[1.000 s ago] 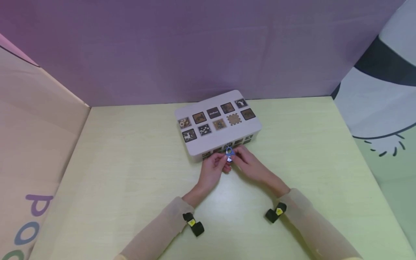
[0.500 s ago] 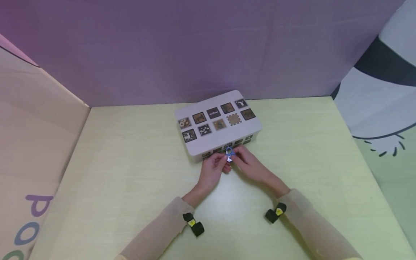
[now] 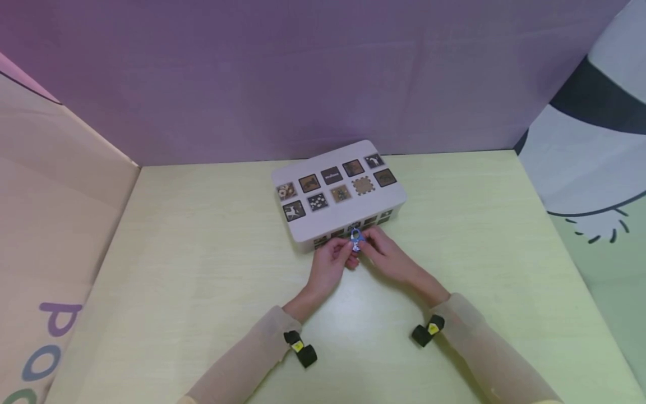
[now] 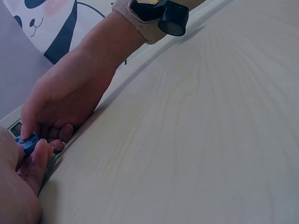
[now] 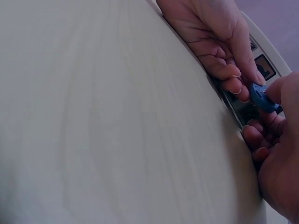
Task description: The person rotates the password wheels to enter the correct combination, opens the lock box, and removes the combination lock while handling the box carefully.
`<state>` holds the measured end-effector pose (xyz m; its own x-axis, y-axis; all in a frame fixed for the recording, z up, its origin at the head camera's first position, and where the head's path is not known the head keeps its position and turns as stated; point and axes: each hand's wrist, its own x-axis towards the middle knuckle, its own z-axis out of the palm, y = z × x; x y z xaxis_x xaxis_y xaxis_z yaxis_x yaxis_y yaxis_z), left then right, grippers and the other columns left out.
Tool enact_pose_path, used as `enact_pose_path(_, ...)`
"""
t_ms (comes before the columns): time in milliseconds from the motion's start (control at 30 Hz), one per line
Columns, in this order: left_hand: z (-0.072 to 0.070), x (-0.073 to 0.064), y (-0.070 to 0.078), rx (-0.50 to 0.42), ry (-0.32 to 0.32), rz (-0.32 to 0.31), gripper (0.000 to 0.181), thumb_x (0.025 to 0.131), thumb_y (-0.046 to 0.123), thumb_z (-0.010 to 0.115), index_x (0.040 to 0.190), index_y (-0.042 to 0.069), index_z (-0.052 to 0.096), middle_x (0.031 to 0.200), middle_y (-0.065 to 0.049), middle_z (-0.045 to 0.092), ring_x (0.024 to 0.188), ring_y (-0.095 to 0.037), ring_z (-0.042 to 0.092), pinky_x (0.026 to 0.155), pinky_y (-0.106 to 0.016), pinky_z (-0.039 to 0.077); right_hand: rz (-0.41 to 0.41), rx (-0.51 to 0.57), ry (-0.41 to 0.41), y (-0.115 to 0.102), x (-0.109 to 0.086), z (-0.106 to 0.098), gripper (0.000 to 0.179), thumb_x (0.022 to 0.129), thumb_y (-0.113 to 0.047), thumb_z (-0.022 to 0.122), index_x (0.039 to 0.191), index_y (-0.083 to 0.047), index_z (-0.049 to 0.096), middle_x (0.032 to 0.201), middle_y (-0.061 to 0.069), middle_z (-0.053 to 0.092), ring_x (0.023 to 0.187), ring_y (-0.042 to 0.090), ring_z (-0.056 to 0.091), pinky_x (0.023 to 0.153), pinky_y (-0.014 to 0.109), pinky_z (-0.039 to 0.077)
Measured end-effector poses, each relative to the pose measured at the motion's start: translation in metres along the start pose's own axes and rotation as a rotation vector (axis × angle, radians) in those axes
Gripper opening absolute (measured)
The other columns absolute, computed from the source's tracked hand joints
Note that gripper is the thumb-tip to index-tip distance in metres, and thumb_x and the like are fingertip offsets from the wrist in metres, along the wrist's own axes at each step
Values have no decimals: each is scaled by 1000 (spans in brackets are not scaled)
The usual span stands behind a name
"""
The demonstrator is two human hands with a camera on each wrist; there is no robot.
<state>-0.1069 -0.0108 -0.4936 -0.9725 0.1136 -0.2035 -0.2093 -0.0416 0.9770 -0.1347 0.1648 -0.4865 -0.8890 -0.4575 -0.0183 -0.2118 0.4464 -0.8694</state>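
Note:
A white box (image 3: 328, 221) with small square pictures printed on its lid and sides sits turned at an angle near the back of the table. Against the middle of its front side is a small blue padlock (image 3: 356, 240) with its loop upward. From the left, my left hand (image 3: 329, 266) pinches the padlock's edge between thumb and fingers. My right hand (image 3: 391, 257) pinches it from the other side. In the right wrist view, the padlock's rounded body (image 5: 262, 98) shows between both thumbs. Fingers hide part of it, and whether the loop passes through a latch is unclear.
The pale wooden table (image 3: 202, 252) spreads around the box. A purple wall panel (image 3: 252, 84) rises behind it, with printed panels at left and right. Black camera straps (image 3: 300, 349) sit over both sleeves.
The hands and box keep their places. Only the glint on the padlock's face differs slightly, as if it has tilted a little between the fingers.

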Motion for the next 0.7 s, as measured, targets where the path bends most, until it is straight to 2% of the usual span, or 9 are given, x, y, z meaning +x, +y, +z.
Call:
enact_pose_path(200, 0, -1, 1, 6, -2, 3, 18, 105, 5, 57, 114, -9, 63, 98, -23, 71, 72, -10, 67, 72, -25, 66, 11, -3, 0, 1, 1, 0, 11, 107, -13, 51, 109, -4, 57, 112, 12, 56, 105, 24, 56, 100, 47, 53)
enact_pose_path(700, -1, 0, 0, -2, -7, 2, 18, 105, 5, 57, 114, -9, 63, 98, -23, 71, 73, -11, 67, 73, -25, 66, 19, -13, -4, -2, 1, 0, 11, 107, -13, 52, 109, -3, 57, 112, 12, 57, 106, 25, 56, 101, 48, 54)
